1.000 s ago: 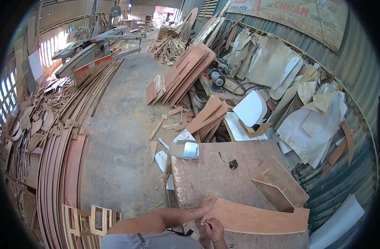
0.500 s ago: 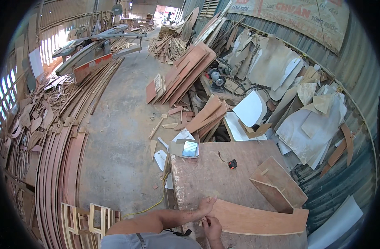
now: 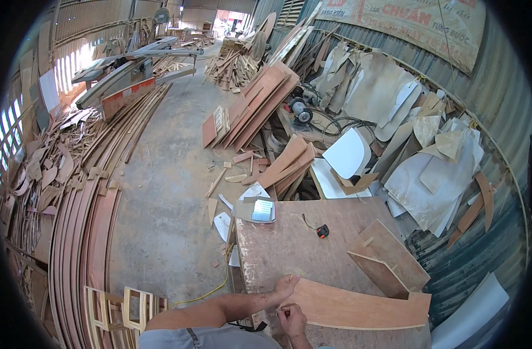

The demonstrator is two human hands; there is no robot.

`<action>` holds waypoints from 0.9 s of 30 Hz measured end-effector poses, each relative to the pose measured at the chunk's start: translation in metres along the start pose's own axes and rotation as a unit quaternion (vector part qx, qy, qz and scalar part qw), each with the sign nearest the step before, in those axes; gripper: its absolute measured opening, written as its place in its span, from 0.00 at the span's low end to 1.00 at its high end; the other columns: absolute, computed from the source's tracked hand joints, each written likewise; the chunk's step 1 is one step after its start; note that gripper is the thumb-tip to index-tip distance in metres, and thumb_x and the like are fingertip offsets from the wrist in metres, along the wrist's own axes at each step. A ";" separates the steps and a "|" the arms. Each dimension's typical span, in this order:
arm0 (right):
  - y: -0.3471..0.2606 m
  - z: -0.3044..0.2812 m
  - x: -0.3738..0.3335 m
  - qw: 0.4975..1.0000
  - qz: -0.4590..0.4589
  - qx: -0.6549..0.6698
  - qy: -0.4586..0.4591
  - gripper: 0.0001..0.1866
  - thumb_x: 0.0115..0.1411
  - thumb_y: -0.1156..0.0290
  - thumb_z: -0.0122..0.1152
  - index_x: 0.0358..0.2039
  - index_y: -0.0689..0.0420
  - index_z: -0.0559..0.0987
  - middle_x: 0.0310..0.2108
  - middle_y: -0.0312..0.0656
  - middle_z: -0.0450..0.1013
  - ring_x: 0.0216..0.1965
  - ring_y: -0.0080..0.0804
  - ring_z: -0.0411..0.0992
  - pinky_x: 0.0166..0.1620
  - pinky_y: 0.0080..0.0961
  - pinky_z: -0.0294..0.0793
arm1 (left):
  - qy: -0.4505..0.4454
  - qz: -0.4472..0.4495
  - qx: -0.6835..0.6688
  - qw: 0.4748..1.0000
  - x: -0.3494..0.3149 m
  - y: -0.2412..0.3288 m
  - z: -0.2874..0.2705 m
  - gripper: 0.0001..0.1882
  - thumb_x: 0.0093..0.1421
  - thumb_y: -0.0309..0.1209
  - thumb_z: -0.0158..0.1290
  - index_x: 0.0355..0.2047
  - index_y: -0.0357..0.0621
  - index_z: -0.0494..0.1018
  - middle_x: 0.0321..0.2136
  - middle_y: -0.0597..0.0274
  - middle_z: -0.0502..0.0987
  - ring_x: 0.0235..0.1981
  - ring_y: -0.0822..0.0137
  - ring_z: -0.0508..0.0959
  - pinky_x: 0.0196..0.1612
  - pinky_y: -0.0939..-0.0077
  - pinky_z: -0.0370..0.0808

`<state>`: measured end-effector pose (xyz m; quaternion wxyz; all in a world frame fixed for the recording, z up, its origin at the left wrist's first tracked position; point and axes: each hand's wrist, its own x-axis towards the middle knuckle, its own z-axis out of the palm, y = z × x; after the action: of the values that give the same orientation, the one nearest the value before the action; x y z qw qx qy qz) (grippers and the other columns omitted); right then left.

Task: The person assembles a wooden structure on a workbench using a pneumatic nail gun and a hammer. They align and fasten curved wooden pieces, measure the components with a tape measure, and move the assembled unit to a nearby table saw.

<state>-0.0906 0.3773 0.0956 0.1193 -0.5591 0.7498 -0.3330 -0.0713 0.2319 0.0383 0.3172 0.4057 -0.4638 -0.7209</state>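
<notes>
A long, slightly curved wooden board [image 3: 359, 303] lies on the worktable [image 3: 289, 238] near its front. At the board's left end my left hand [image 3: 286, 285] grips the upper corner, its fingers closed on the edge. Just below it, beside the same end, my right hand [image 3: 292, 320] is curled with its fingertips pinched together. Whatever sits in that pinch is too small to make out. Behind the board's right part stands an angled wooden piece [image 3: 388, 262] with a thin strip along its edge. A black and orange tape measure [image 3: 322, 231] rests farther back.
A pale blue printed packet [image 3: 262, 210] lies on cardboard at the table's far left corner. White and brown sheets [image 3: 423, 168] lean along the right wall. Stacked reddish panels [image 3: 257, 104] stand beyond the table. Slatted wooden frames [image 3: 138, 305] and long boards [image 3: 85, 232] are at left.
The view has shifted slightly. My right hand has moved a little left and up along the board's end, fingers still pinched; my left hand keeps its place on the corner.
</notes>
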 end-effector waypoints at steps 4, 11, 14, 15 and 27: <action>0.020 0.014 -0.011 0.993 -0.100 -0.003 0.060 0.11 0.47 0.70 0.72 0.26 0.54 0.75 0.26 0.42 0.74 0.27 0.38 0.75 0.30 0.31 0.75 | 0.002 0.006 0.033 0.999 0.004 -0.005 -0.002 0.23 0.67 0.49 0.48 0.25 0.41 0.72 0.18 0.69 0.69 0.23 0.75 0.66 0.27 0.70 0.67; 0.033 0.020 -0.021 0.967 -0.221 -0.027 0.124 0.08 0.50 0.75 0.69 0.28 0.55 0.76 0.25 0.43 0.73 0.27 0.39 0.74 0.31 0.33 0.75 | 0.021 0.032 0.059 0.998 0.000 -0.005 -0.003 0.25 0.66 0.50 0.48 0.26 0.39 0.72 0.18 0.64 0.70 0.23 0.73 0.67 0.28 0.67 0.68; 0.030 0.008 -0.011 0.976 -0.202 0.003 0.087 0.07 0.52 0.75 0.68 0.30 0.55 0.78 0.26 0.43 0.74 0.28 0.39 0.74 0.31 0.31 0.75 | 0.029 0.043 0.067 0.996 0.000 0.000 0.000 0.24 0.67 0.51 0.47 0.24 0.43 0.72 0.17 0.70 0.67 0.23 0.76 0.65 0.27 0.72 0.66; 0.025 0.003 -0.007 0.977 -0.198 0.013 0.073 0.07 0.52 0.75 0.68 0.31 0.55 0.79 0.26 0.44 0.74 0.28 0.39 0.74 0.31 0.30 0.75 | 0.034 0.048 0.072 0.996 -0.001 0.000 0.000 0.24 0.67 0.51 0.47 0.22 0.46 0.71 0.17 0.73 0.66 0.22 0.78 0.64 0.26 0.74 0.64; 0.012 0.003 0.009 0.965 0.237 0.106 -0.041 0.11 0.52 0.69 0.71 0.30 0.62 0.80 0.21 0.41 0.76 0.22 0.24 0.75 0.29 0.24 0.75 | 0.017 0.049 0.090 0.995 -0.011 0.003 -0.002 0.23 0.67 0.48 0.47 0.27 0.40 0.73 0.18 0.64 0.71 0.23 0.73 0.67 0.28 0.68 0.68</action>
<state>-0.1013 0.3702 0.0870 0.2846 -0.3624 0.8158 -0.3496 -0.0641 0.2390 0.0440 0.3225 0.4219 -0.5408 -0.6524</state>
